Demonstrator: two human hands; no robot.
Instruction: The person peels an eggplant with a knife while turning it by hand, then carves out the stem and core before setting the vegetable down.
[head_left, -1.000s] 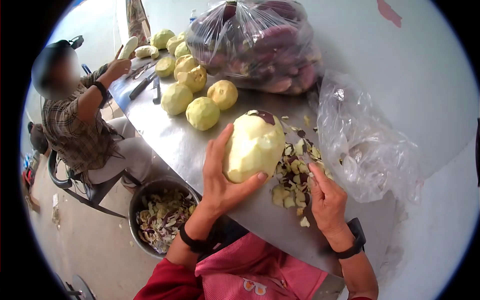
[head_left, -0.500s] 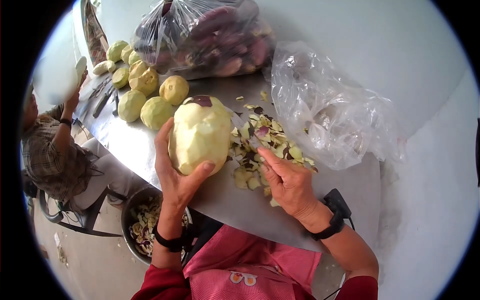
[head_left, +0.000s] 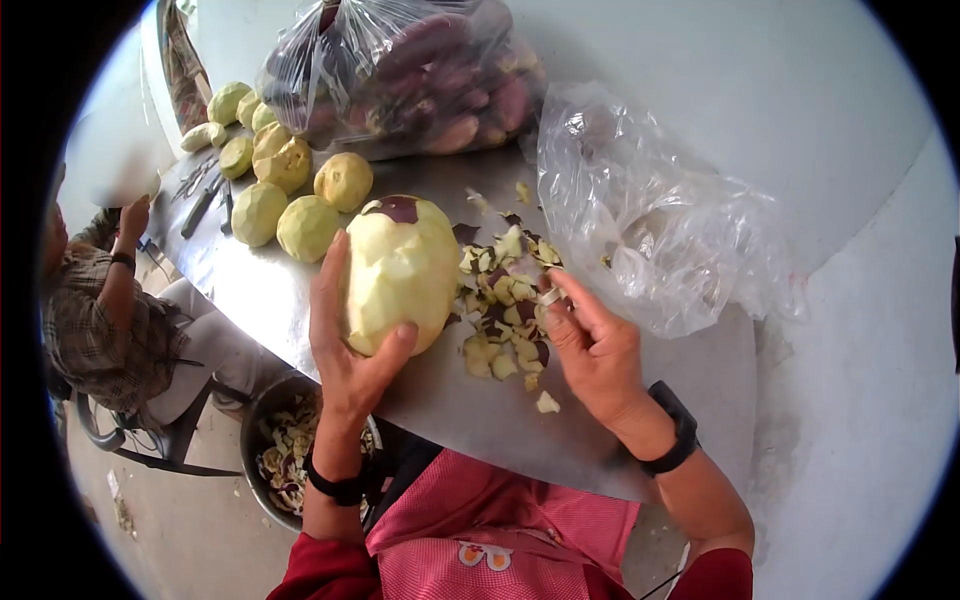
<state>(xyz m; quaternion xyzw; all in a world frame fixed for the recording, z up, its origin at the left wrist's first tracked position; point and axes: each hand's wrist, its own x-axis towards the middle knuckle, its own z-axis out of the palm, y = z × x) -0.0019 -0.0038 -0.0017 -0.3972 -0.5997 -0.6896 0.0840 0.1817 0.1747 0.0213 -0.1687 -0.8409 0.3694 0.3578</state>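
My left hand (head_left: 350,345) cups a large, mostly peeled eggplant (head_left: 398,280) from its left and underside, thumb across the lower front. One patch of dark purple skin is left near its top. To the right, my right hand (head_left: 600,360) is closed around what looks like a knife (head_left: 549,296). Its pale blade is blurred and hard to make out against the pile of peelings (head_left: 505,310). The knife hand is apart from the eggplant. Cream and purple peel pieces are scattered on the metal table (head_left: 450,385) between the two.
Several peeled eggplants (head_left: 308,228) sit at the back left, near dark-handled knives (head_left: 203,208). A clear bag of purple eggplants (head_left: 430,85) stands behind; a crumpled plastic bag (head_left: 660,225) lies right. Below the table edge, a metal bowl (head_left: 252,470) holds peelings. Another person (head_left: 110,300) sits left.
My right hand has moved right, away from the eggplant, and its wrist has turned. The left hand still holds the eggplant, which has barely shifted. The seated person's hand has lowered slightly.
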